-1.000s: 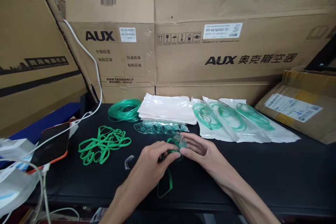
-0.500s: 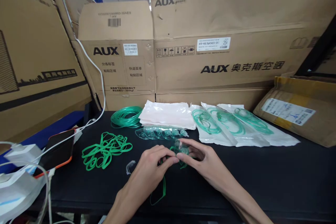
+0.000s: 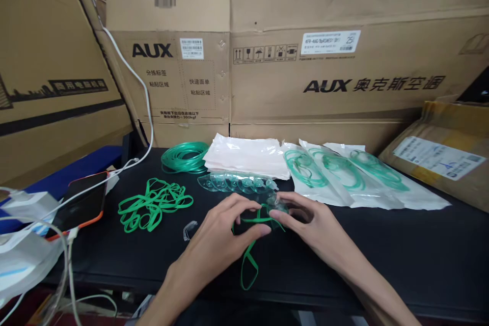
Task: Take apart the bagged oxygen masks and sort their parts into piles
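Note:
A clear, green-tinted oxygen mask (image 3: 281, 206) is held in my right hand (image 3: 305, 216), thumb at the front and fingers behind, which hide part of it. From the mask's left side a green elastic strap (image 3: 250, 270) runs towards my left hand (image 3: 223, 226) and dangles in a loop above the table. My left thumb and index finger are spread apart, with the strap passing between and behind them. Just beyond my hands, several similar masks (image 3: 237, 183) lie nested in a row. Left of my left hand are thin pale strips (image 3: 189, 231).
Green elastic straps (image 3: 153, 206) lie in a tangle at left, below coiled green tubing (image 3: 185, 157). White pouches (image 3: 248, 155) are stacked behind the masks; bagged tubing sets (image 3: 344, 173) lie right. A phone (image 3: 82, 198), white cables and cardboard boxes (image 3: 267, 76) surround the black table.
My left thumb and index finger have parted from their pinch beside the mask. The strap's hanging loop has shifted right. The camera view has tilted down a little.

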Demonstrator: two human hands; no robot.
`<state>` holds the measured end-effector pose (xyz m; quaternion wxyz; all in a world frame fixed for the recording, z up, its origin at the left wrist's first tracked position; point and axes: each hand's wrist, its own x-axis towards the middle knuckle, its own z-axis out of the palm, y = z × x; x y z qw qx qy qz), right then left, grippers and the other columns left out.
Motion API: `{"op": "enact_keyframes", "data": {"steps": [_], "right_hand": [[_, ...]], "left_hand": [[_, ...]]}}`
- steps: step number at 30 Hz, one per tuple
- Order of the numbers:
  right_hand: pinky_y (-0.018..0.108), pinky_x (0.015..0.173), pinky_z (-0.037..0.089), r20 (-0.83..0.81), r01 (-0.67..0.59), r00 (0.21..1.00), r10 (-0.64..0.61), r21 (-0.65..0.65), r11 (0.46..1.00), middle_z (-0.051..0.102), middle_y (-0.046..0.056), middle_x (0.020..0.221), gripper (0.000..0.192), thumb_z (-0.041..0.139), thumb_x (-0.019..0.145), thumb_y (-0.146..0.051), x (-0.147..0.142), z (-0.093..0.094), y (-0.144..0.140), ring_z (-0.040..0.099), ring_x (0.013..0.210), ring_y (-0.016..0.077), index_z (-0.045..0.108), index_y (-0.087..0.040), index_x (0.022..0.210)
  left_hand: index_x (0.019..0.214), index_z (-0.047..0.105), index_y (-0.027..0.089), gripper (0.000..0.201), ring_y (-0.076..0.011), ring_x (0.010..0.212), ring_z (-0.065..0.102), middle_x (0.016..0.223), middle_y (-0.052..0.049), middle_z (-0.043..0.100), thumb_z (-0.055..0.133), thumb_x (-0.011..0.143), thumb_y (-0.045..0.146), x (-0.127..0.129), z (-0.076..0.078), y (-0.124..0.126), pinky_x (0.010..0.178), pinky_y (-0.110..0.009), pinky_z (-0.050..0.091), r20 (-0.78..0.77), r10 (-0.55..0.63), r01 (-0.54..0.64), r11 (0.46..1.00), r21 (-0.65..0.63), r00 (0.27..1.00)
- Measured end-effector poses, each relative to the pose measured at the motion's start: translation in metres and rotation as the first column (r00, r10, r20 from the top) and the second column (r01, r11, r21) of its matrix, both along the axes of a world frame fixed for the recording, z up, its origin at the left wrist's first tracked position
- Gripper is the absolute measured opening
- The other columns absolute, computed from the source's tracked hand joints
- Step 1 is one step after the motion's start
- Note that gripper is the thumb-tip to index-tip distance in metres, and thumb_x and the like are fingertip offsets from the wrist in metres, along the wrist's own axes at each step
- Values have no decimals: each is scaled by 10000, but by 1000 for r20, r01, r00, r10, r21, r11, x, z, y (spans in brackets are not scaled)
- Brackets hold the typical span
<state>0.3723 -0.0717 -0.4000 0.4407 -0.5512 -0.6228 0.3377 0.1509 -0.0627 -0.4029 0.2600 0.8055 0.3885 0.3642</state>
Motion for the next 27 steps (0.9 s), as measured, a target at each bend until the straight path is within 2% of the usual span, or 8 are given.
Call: {"op": "enact_keyframes", "data": {"steps": [4,8,10,12,15,21,24,27], "right_hand": [[421,886,568,48,-26,999,25,16,1000,766,68,1118,447,798,762,-545,-7,-3,-1,694,970,286,766,-241,1088],[440,872,578,35,33,999,-34,15,999,764,86,1092,496,790,767,-585,8,1,2,704,958,301,751,-228,1108],[443,892,580,20,33,999,-33,-1,999,761,91,1088,512,801,756,-592,15,4,3,705,991,309,745,-223,1106],[441,927,577,10,-11,1000,11,-23,1000,758,85,1098,503,815,744,-585,16,6,1,705,1021,307,746,-229,1093],[427,956,574,-6,-100,995,100,-59,993,747,66,1127,478,811,765,-555,9,6,-2,710,1019,281,740,-246,1123],[368,1001,552,-13,-215,977,215,-83,973,723,29,1184,412,796,831,-468,-1,1,-7,681,1124,245,697,-287,1188],[405,1005,554,25,-198,979,200,-81,977,734,45,1193,438,786,833,-499,8,3,-5,693,1102,263,703,-276,1201],[470,994,569,53,-127,990,130,-56,990,753,83,1164,488,791,803,-551,24,7,-1,710,1063,299,726,-238,1171]], "left_hand": [[954,723,233,50,-166,931,628,975,16,705,678,975,232,3,-5,0,868,-293,449,-34,-65,67,996,66,997],[889,724,235,103,-177,891,622,912,22,701,670,977,238,-4,-6,4,827,-307,450,-88,35,-30,998,57,996],[962,743,257,72,-171,840,615,943,22,697,673,975,267,-5,-7,5,788,-303,460,-90,103,-100,994,31,991],[1093,740,272,138,-157,775,604,990,15,687,671,976,296,-3,-8,5,753,-296,471,-68,143,-143,990,9,987],[1172,723,257,218,-145,736,600,1011,3,675,669,977,336,2,-9,3,728,-288,480,-13,139,-139,990,0,990],[910,716,219,94,-144,729,594,894,14,650,665,977,262,6,-12,3,696,-278,445,-56,121,-119,992,31,991],[872,688,209,137,-150,766,598,876,12,637,632,996,229,2,-14,5,696,-274,435,-85,112,-108,993,54,990],[858,681,207,138,-159,795,605,875,10,637,639,989,219,-1,-15,7,692,-274,433,-101,129,-122,990,72,986]]}}
